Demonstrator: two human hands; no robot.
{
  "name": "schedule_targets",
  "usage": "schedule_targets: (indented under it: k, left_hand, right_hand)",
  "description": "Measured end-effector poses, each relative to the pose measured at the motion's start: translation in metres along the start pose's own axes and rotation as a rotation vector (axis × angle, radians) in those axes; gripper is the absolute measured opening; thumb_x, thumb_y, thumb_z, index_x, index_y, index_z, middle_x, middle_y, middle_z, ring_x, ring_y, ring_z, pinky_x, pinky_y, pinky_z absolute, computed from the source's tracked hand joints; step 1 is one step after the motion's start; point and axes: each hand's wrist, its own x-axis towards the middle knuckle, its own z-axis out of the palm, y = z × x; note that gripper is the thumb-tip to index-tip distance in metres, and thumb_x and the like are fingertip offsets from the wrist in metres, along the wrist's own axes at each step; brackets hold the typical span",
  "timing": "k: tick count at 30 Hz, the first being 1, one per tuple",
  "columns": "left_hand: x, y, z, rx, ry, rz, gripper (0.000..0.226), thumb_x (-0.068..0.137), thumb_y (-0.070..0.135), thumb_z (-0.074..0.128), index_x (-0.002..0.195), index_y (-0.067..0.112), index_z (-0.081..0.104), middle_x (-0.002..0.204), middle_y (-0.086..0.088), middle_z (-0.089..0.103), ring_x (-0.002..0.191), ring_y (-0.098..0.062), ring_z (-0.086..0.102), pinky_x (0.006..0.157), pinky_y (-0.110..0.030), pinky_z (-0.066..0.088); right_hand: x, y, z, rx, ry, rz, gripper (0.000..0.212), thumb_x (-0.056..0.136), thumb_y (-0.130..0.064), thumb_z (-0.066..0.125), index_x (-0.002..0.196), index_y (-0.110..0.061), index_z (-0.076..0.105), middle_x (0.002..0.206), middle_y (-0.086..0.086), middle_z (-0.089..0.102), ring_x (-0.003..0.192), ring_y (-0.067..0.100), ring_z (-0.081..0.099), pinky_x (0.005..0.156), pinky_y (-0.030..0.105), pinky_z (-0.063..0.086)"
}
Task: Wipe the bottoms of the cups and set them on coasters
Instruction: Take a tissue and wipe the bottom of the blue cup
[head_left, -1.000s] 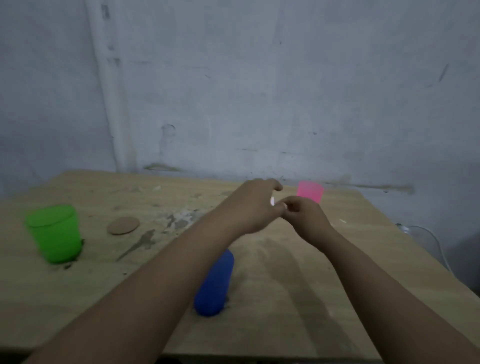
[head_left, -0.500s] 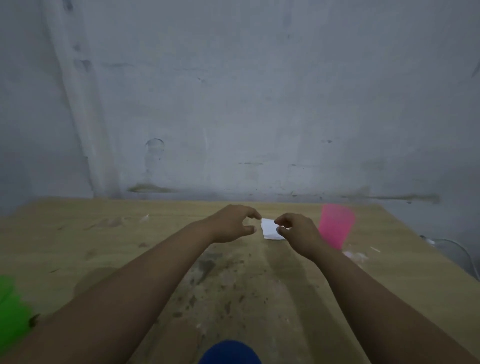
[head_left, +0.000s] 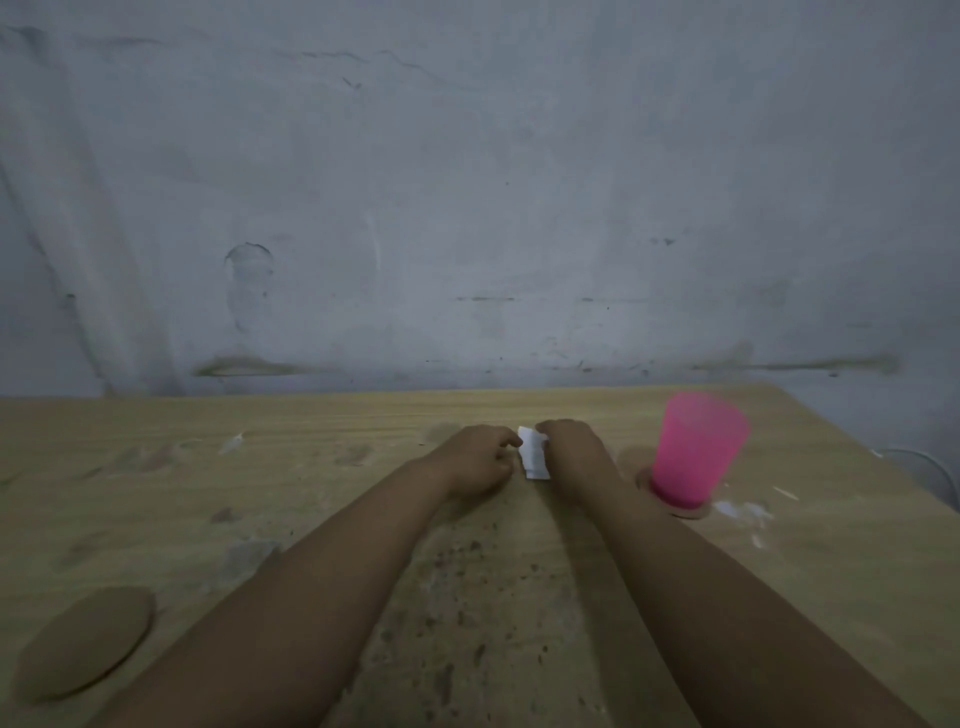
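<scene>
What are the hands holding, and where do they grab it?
A small white piece of paper. The left hand pinches its left edge and the right hand its right edge, low over the wooden table.

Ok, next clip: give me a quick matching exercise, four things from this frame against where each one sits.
Things:
1. pink cup
2. white paper
3. bare coaster
4. white scraps

Places:
A. near left of the table
B. on a coaster at the right
C. between the two hands
D. on the table right of the cup

Pairs: 1-B, 2-C, 3-A, 4-D
</scene>
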Motion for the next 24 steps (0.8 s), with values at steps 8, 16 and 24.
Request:
schedule_targets:
  k: [8,16,24]
  left_hand:
    - [0.012,-0.014,0.004,-0.013,0.083,0.005,0.044,0.090,0.018,0.052,0.134,0.013,0.049,0.136,-0.011,0.055,0.121,-0.024,0.053,0.093,-0.030,0.042]
    - [0.017,-0.012,0.004,-0.003,0.105,-0.007,0.044,0.092,0.023,0.053,0.135,0.015,0.049,0.137,-0.009,0.054,0.121,-0.025,0.053,0.092,-0.030,0.041]
    - [0.028,-0.010,0.003,0.002,0.190,-0.010,0.046,0.094,0.024,0.050,0.140,0.019,0.041,0.147,-0.006,0.041,0.132,-0.023,0.042,0.104,-0.036,0.037]
  right_hand:
    - [0.013,0.003,0.016,0.107,0.218,0.027,0.038,0.082,0.004,0.043,0.109,-0.008,0.067,0.113,0.013,0.063,0.108,0.031,0.053,0.087,0.036,0.045]
    - [0.018,-0.001,0.016,0.115,0.214,0.142,0.030,0.087,-0.006,0.045,0.099,-0.014,0.071,0.109,0.008,0.068,0.105,0.030,0.055,0.085,0.035,0.043]
    - [0.010,-0.001,0.009,-0.022,0.325,0.048,0.031,0.093,-0.016,0.044,0.106,-0.029,0.070,0.107,0.000,0.063,0.106,0.024,0.048,0.088,0.039,0.029]
